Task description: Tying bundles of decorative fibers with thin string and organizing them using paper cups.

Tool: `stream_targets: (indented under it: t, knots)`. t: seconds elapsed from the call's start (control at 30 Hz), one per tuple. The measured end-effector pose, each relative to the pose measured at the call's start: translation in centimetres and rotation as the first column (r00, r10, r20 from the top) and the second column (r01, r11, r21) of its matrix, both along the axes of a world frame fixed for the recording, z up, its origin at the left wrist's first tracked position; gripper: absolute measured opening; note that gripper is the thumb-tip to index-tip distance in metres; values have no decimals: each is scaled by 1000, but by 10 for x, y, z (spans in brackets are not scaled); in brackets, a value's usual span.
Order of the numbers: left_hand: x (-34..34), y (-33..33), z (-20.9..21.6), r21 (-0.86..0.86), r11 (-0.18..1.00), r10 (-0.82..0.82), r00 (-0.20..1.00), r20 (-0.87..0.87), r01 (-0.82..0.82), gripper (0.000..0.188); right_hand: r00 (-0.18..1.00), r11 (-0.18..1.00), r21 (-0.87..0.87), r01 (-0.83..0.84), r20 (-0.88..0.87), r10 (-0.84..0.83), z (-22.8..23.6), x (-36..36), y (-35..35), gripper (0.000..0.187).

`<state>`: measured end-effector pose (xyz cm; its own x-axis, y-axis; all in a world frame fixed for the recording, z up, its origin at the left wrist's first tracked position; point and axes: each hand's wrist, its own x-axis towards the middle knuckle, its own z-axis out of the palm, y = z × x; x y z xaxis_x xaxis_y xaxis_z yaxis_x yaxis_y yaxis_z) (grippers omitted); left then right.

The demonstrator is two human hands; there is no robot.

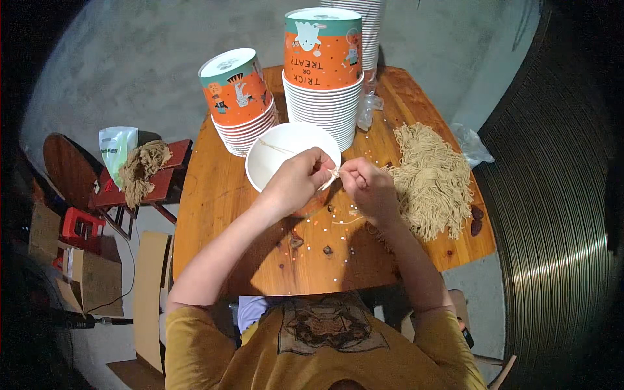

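A white-lined paper bucket (265,166) stands mouth up before me, its orange outside showing below my hands. A thin tan cord (276,148) runs across its inside from the far left rim towards the near right rim. At that near right rim, my left hand (300,179) pinches the cord with thumb and fingers. Close beside it, my right hand (370,188) is closed, its fingertips on the cord's loose end. Whether a knot is there is too small to tell. A big heap of tan cut cords (434,185) lies right of my right hand.
Two upside-down stacks of orange and green printed buckets, a shorter left stack (237,91) and a taller one (323,58), stand behind the bucket. Clear plastic (368,110) lies beside them. Small coloured dots speckle the wooden table (227,260). More cords (144,170) hang over a stool at left.
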<state>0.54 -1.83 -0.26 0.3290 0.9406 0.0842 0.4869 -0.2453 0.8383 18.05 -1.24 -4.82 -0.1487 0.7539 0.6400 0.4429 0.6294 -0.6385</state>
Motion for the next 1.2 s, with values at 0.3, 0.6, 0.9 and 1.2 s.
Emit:
stream_targets:
  t: [0.3, 0.6, 0.9, 1.2]
  knots:
    - [2, 1, -5, 212, 977, 35, 994, -106, -12, 13, 998, 999, -34, -41, 46, 42, 6, 2, -4, 7]
    - [2, 2, -2, 95, 995, 11, 1000, -29, -9, 9, 996, 996, -85, -22, 84, 29, 6, 3, -6, 7]
    - [8, 1, -8, 648, 760, 124, 971, -202, 38, 13, 998, 993, -99, -60, 25, 62, 0, 3, -4, 8]
    - [9, -1, -5, 617, 784, 110, 964, -242, 65, 17, 996, 991, -98, -89, -29, 86, -5, 2, -2, 8]
